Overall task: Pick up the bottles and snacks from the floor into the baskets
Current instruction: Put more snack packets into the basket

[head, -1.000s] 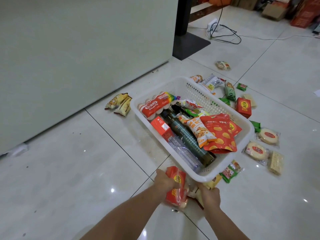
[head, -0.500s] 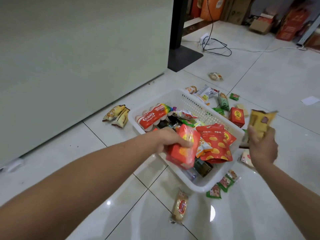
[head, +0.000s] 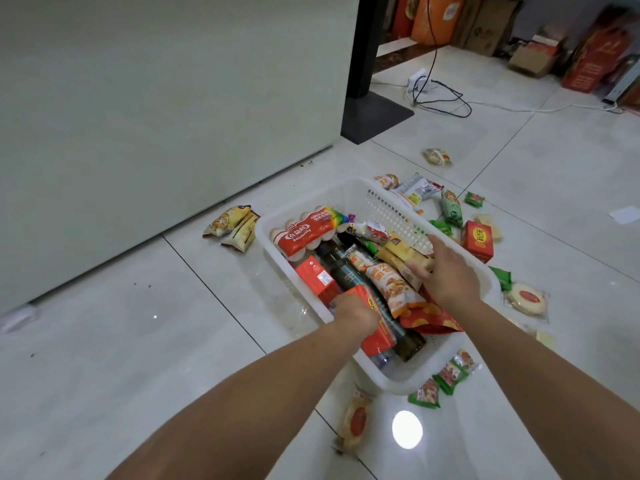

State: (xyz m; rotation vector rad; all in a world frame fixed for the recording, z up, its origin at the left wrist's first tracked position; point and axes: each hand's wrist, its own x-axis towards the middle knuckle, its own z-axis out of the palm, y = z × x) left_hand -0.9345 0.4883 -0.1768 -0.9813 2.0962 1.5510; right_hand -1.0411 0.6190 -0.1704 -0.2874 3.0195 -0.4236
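A white plastic basket [head: 322, 199] stands on the tiled floor, filled with snacks, a dark green bottle [head: 349, 275] and a red multipack of small bottles [head: 304, 232]. Inside the basket, my left hand [head: 355, 315] is closed on an orange-red snack pack [head: 377, 332] at the near end. My right hand [head: 446, 271] presses yellow snack packets [head: 401, 254] down among the contents. Loose snacks lie around the basket: a red box [head: 478, 241], a round cake [head: 526, 297], green packets [head: 440, 381] and a wrapped cake [head: 356, 419] near my left arm.
A pale wall panel [head: 156, 116] runs along the left, with two yellow snack packs [head: 232, 225] at its foot. A black stand base [head: 375, 116], a power strip with cables [head: 420, 81] and cardboard boxes [head: 533, 53] are farther back. Open tile lies to the left.
Both hands have dropped into the basket: the left brought the orange-red pack down to the near end, and the right carried the yellow packets from above the right rim into the contents.
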